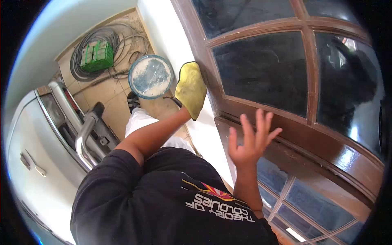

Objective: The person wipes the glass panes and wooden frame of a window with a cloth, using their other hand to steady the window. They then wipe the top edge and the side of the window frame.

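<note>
A yellow cloth with a dark edge [190, 89] covers my left hand, which holds it against the edge of the brown wooden door frame [204, 61]; the fingers themselves are hidden. My right hand [252, 141] is raised in front of the lower part of the brown woodwork, palm showing and fingers spread, with nothing in it. Dark glass panes [261, 69] fill the frame above and to the right of both hands.
On the tiled floor stand a round blue-rimmed tub [151, 76] with a whitish, stained inside and a green crate [97, 56] on coiled grey cable [77, 61]. A silver vehicle [53, 163] with a metal bar [83, 143] is close on the left. A white wall [167, 32] adjoins the frame.
</note>
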Tool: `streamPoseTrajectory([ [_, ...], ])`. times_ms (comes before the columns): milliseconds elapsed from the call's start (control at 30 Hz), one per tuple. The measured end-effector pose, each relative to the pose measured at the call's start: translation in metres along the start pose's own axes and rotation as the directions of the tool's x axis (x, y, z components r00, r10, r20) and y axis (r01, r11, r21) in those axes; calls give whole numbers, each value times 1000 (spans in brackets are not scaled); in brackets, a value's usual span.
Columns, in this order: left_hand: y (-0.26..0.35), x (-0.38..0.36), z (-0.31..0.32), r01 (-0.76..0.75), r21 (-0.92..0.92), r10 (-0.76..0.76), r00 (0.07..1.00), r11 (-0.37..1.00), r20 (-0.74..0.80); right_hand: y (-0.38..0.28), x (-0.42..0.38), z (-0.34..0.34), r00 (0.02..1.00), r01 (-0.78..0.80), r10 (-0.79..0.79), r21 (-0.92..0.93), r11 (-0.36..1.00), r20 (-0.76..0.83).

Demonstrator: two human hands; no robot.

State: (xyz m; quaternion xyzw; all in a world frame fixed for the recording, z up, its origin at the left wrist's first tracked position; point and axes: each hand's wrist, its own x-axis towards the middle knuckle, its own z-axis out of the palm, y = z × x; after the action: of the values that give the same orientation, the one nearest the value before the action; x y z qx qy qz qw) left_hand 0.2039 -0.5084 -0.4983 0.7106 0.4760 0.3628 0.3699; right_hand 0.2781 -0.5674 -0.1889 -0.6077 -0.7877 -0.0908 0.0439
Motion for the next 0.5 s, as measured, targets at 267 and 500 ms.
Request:
streamPoseTrajectory([
  [267, 58, 2, 46, 77, 274, -45, 992, 959, -121, 19, 1, 7, 979, -77, 131, -314, 946, 156],
  [500, 35, 9, 111, 75, 70, -46, 937, 995, -347, 24, 3, 18, 917, -147, 316, -528, 836, 245],
])
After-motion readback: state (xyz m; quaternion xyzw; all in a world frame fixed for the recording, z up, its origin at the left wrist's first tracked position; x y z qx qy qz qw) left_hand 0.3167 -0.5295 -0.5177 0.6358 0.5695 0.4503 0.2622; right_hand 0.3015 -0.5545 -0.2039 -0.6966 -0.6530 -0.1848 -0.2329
